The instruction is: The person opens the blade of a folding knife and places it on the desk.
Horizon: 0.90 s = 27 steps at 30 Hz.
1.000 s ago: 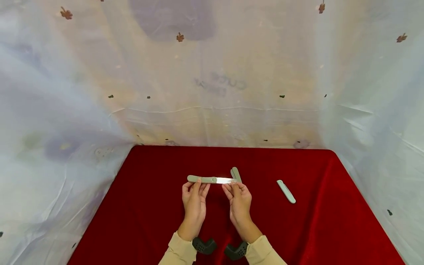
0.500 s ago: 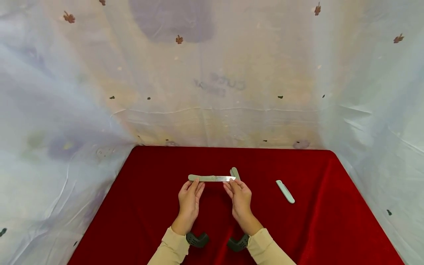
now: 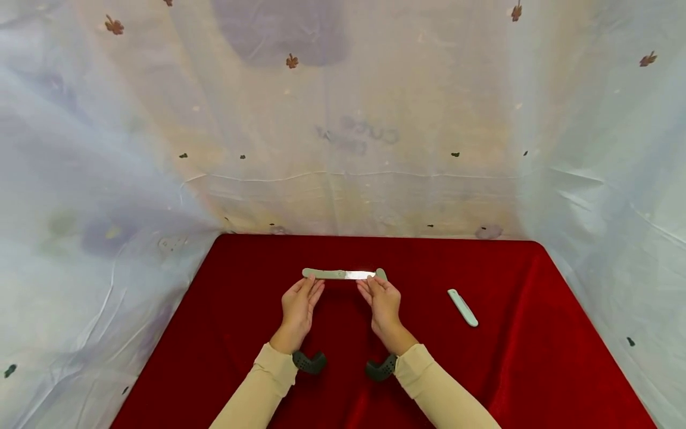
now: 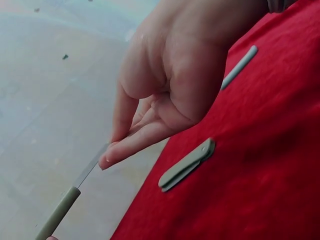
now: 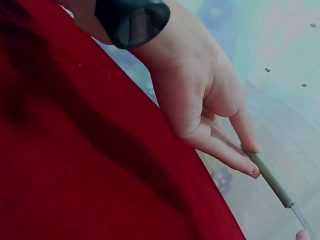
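An unfolded pocket knife (image 3: pixel 324 274), with a pale green handle and a bright blade, is held level across the front of both hands. My left hand (image 3: pixel 296 310) pinches the handle between thumb and fingers, seen closely in the right wrist view. The blade (image 4: pixel 91 166) is pinched near its tip by my right hand (image 3: pixel 384 304), which appears in the left wrist view. Just behind the right fingertips lies a folded green pocket knife (image 4: pixel 186 166), partly hidden in the head view. Another folded knife (image 3: pixel 463 308), paler, lies to the right on the cloth.
A red cloth (image 3: pixel 429 381) covers the table. Pale patterned curtains (image 3: pixel 343 119) hang behind it and at both sides. Dark camera mounts (image 3: pixel 380 368) sit on the inner sides of the wrists.
Both hands have moved forward, away from the body, carrying the unfolded knife. It now covers more of the folded green knife behind it. The paler knife stays in place.
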### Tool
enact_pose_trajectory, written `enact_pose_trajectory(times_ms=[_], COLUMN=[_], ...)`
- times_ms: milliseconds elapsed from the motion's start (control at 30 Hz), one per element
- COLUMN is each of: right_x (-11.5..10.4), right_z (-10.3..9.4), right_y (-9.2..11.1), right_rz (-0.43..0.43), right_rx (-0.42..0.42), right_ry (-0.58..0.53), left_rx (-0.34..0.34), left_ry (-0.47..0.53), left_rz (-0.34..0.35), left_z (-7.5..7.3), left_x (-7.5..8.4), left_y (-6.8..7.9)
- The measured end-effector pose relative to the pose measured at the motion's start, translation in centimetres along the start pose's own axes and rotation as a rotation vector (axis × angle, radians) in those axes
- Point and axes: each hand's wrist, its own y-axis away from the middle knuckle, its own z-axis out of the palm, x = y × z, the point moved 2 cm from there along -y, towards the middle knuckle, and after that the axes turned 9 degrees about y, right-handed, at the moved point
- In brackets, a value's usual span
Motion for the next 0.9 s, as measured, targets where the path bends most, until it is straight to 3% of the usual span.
enact_pose_trajectory(times_ms=[333, 567, 900], right_x=[0.4, 1.4, 2.8], right_z=[1.7, 2.3, 3.6], right_y=[-2.2, -4.1, -5.1], right_rz=[0.083, 0.097, 0.069], right_rx=[0.018, 0.056, 0.114], right_ry=[0.017, 0.052, 0.165], left_rx=[0.034, 0.047, 0.124], left_ry=[0.026, -0.024, -0.060], left_rz=[-0.132, -0.215, -0.232], left_z=[-0.2, -0.6, -1.5], left_x=[1.0, 1.0, 0.9], left_y=[-2.8, -4.6, -6.4])
